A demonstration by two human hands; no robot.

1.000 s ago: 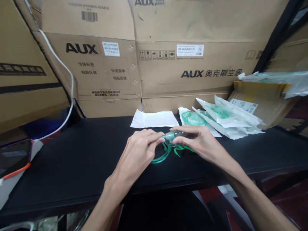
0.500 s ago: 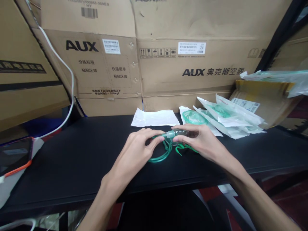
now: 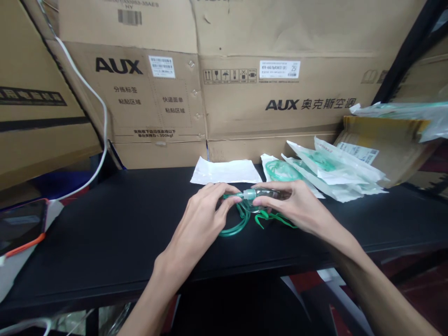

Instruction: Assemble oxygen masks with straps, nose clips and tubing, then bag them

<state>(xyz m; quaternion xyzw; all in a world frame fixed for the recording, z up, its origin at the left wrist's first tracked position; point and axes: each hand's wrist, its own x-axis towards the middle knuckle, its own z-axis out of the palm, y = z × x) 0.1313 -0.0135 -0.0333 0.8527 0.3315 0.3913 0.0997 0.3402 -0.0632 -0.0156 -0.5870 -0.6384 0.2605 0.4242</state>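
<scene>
Between my hands is a clear oxygen mask (image 3: 259, 205) with a pale connector (image 3: 249, 194) on its left end. My right hand (image 3: 292, 200) is closed around the mask's body, thumb and fingers on either side, hiding part of it. My left hand (image 3: 212, 207) pinches the end of the green tubing (image 3: 234, 231) right at the connector. The rest of that tubing hangs in a loose coil below my left fingers, touching the black tabletop. A bright green strap (image 3: 276, 218) trails from the mask beneath my right hand.
Behind my hands lies a flat white packet (image 3: 226, 172). Several sealed pouches with green tubing (image 3: 325, 163) are piled at the right, beside a cardboard box (image 3: 381, 147). A phone (image 3: 24, 226) rests at the far left near a white cable (image 3: 105, 126). Large cartons (image 3: 238, 112) stand at the back.
My left hand has shifted slightly to the right, still pinching the tubing at the connector. The green strap now shows more below my right hand.
</scene>
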